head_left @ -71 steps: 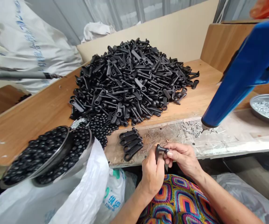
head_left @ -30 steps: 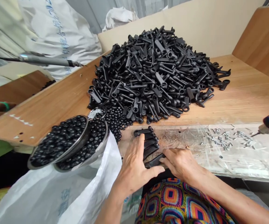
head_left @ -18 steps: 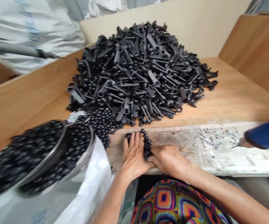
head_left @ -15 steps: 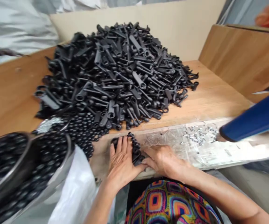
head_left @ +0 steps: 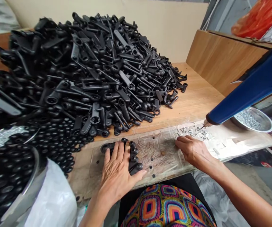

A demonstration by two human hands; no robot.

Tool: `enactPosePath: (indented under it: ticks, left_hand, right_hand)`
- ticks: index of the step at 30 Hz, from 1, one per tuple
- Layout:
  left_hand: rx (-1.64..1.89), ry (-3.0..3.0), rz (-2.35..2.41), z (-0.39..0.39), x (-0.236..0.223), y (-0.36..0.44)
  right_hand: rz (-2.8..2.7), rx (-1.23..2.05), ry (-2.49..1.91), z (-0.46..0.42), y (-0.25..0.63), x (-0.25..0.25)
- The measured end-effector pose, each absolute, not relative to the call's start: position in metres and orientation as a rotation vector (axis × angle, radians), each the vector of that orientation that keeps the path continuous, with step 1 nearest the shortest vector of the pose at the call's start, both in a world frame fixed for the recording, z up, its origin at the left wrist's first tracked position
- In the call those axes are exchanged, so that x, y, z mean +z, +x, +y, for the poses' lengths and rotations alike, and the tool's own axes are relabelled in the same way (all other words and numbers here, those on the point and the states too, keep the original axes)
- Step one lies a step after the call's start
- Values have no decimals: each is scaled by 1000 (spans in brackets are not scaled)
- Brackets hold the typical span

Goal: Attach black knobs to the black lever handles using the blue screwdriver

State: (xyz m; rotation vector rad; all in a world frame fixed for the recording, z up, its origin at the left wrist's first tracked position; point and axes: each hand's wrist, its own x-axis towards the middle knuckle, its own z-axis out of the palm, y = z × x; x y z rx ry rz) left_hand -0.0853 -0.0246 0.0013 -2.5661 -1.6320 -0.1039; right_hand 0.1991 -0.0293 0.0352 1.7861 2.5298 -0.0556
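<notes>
My left hand [head_left: 118, 165] lies flat, fingers stretched out, over a row of black plastic crank handles [head_left: 134, 158] on the plastic-covered board. The handles lie side by side, with their round knobbed ends toward the right; the palm hides most of their length. Farther right, my right hand [head_left: 195, 151] has its fingertips pressed together at the near edge of a scatter of small metal screws or pins [head_left: 190, 130]. Whatever those fingertips hold is hidden. Just beyond them, the tip of a blue power screwdriver [head_left: 242, 97] points down at the scatter.
A large heap of black handles [head_left: 103, 72] fills the back of the wooden table. Small black round caps [head_left: 58, 148] spill on the left beside a full container [head_left: 35, 167]. A metal bowl of screws [head_left: 254, 118] stands right, below a wooden box [head_left: 221, 60] with a red bag [head_left: 256, 22].
My right hand has left the handles and moved right to the small metal pieces. My left hand stays on the handles. The view has shifted, bringing the metal bowl into sight.
</notes>
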Motion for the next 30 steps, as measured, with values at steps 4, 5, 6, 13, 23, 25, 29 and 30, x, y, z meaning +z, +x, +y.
enactPosePath:
  ticks: [4,5,6,13,23,25,29,30]
  left_hand:
    - [-91,-2598,-1679,-31,5,-89]
    - [-81,-2608,-1705,-32,7,-89]
    - [-74,-2617,-1735,-33,8,-90]
    - [-163,-2629,-1848,-37,9,-99]
    - [-190,-2608,-1939,-18,13,-95]
    - [-186,-2636,-1933,-15,12,-93]
    - [-247,-2662,-1872,-15,8,-92]
    - [-263,-2662,-1860,-16,8,-92]
  right_hand:
    - [2571,91,1634,-28,198,31]
    - [2594,129,1594,-28,199,29]
    - [2620,166,1552,-27,201,27]
    - [2741,311,1255,-18,202,22]
    - [2767,282,1291,-2,200,21]
    - [2844,108,1339,1,195,28]
    - [3042,-700,1547,11,169,44]
    - [3027,-942,1642,14,159,47]
